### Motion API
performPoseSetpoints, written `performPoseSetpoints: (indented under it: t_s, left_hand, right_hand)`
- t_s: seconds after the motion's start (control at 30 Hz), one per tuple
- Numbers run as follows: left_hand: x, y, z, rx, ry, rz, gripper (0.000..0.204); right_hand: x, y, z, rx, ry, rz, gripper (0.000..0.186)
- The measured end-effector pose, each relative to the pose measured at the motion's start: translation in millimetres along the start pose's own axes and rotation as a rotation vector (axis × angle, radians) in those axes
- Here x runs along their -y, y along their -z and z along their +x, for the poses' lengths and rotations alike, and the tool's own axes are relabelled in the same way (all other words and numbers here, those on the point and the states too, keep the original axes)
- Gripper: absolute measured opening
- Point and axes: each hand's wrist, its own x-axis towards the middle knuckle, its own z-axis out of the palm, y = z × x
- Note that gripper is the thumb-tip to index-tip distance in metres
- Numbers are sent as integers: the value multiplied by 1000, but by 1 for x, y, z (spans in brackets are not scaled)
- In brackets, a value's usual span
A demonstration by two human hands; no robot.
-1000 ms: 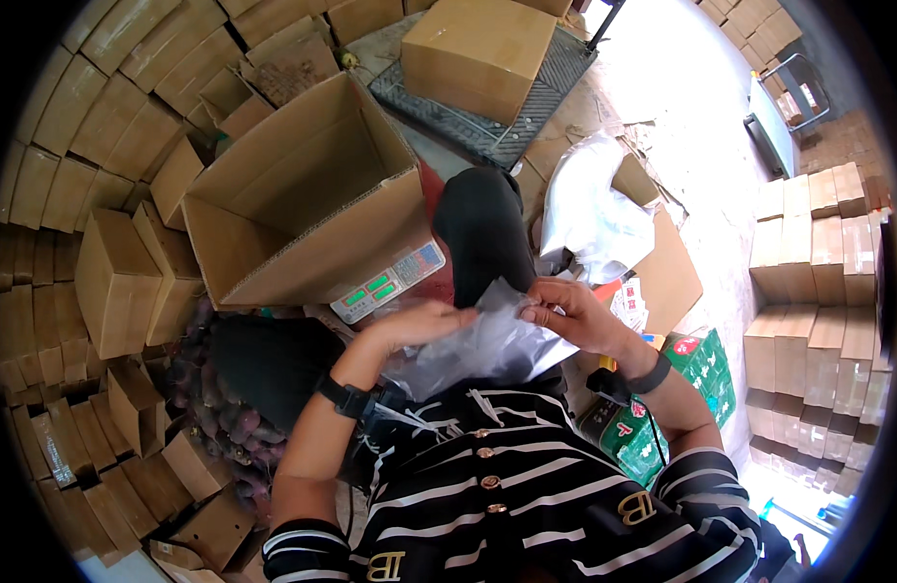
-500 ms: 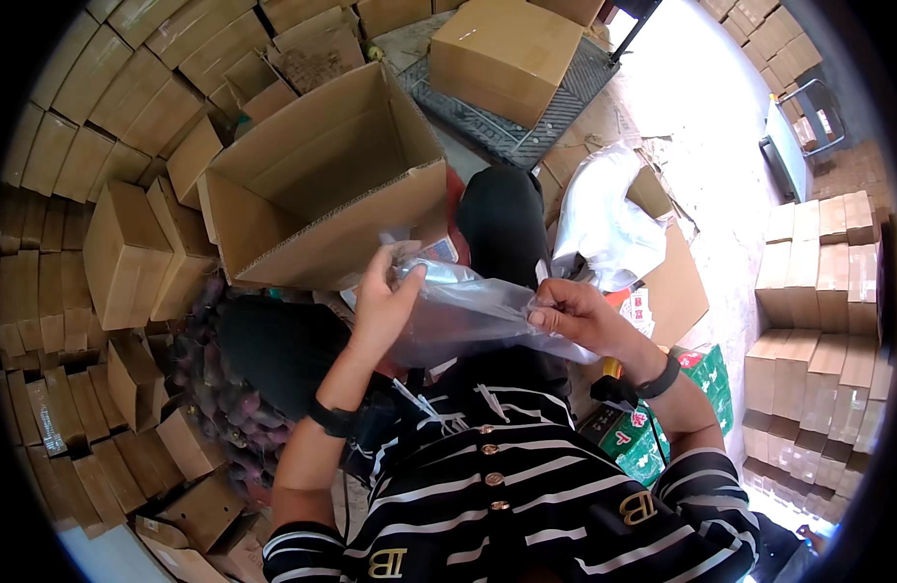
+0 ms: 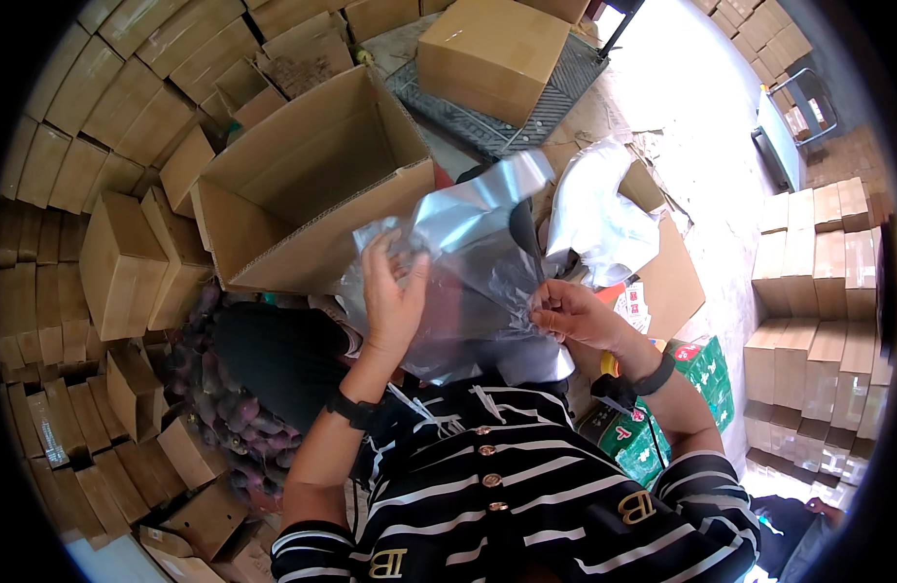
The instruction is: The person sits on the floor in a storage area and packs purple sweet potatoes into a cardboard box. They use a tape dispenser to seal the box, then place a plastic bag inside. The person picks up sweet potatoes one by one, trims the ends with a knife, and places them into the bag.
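Note:
A clear plastic bag [image 3: 468,262] spreads between my two hands above my lap, its upper part unfolded and shiny. On its left side, my left hand [image 3: 394,299] has curled, slightly blurred fingers on the film, the thumb standing off from them. My right hand [image 3: 577,315] pinches a gathered part of the bag at its right side. Just beyond my left hand is a large open cardboard box [image 3: 342,229], whose visible inside holds nothing. To the right of the bag lies a pile of whitish plastic bags [image 3: 604,209].
Dark purple, rounded produce [image 3: 235,408] is heaped at my left. Stacked cartons [image 3: 128,97] line the left and far sides, with more cartons [image 3: 818,350] at the right. A closed carton [image 3: 492,58] rests on a dark platform [image 3: 541,117]. A green package [image 3: 701,384] sits beside my right forearm.
The bag has unfolded from a narrow bunch into a wider sheet, its top flaring up and away. My left hand has shifted slightly down with fingers more spread; my right hand keeps its pinch.

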Motion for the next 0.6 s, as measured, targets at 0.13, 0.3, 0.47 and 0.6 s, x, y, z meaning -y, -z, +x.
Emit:
performPoseSetpoints:
  t_s: [0.13, 0.3, 0.47, 0.6]
  left_hand:
    - [-6, -3, -13, 195, -321, 520, 61]
    - [2, -23, -27, 499, -338, 590, 86]
    - [4, -33, -26, 561, -255, 593, 99]
    - [1, -43, -25, 565, -311, 591, 99]
  right_hand:
    - [-5, 2, 2, -194, 31, -346, 15]
    - [56, -4, -14, -470, 240, -787, 20]
    - [123, -21, -52, 306, 785, -123, 11]
    - [150, -50, -63, 482, 862, 165, 19]
